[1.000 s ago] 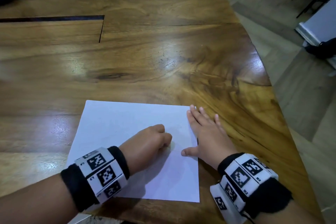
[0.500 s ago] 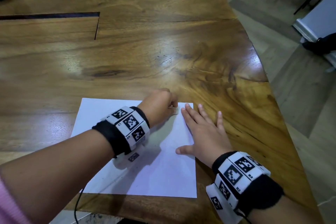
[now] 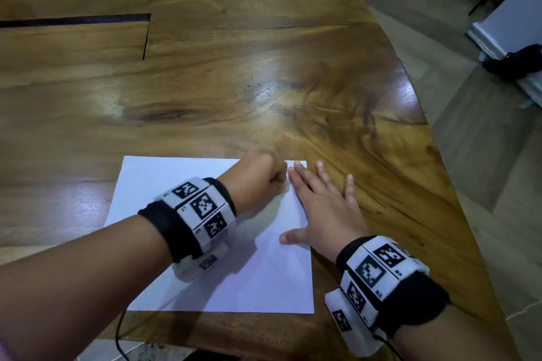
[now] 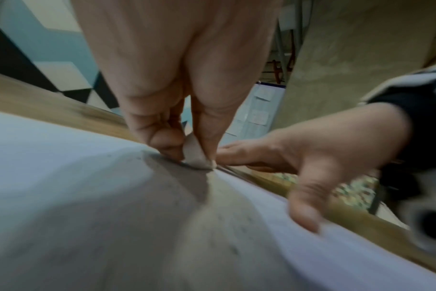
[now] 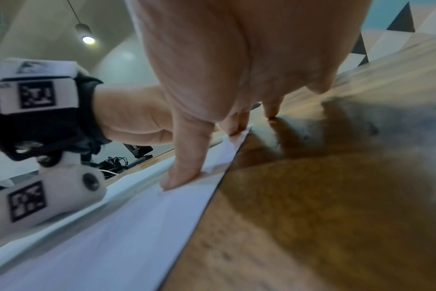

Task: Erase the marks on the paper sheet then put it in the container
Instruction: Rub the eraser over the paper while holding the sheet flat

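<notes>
A white paper sheet (image 3: pixel 181 179) lies flat near the front edge of the wooden table (image 3: pixel 264 82). My left hand (image 3: pixel 261 177) is curled in a fist at the sheet's far right corner and pinches a small pale eraser (image 4: pixel 195 155) against the paper (image 4: pixel 62 157). My right hand (image 3: pixel 322 202) lies flat with spread fingers across the sheet's right edge, its thumb (image 5: pixel 184 169) pressing the paper (image 5: pixel 112 226). No marks show on the sheet. No container is in view.
The table's curved right edge (image 3: pixel 434 138) drops to a grey floor. A dark slot (image 3: pixel 73 20) cuts the tabletop at the far left. A dark object (image 3: pixel 516 63) lies on the floor by a white wall base. A cable (image 3: pixel 118 340) hangs off the front edge.
My left hand has moved from the middle of the sheet up to its far right corner, beside the right hand's fingertips. The right hand has stayed flat on the right edge.
</notes>
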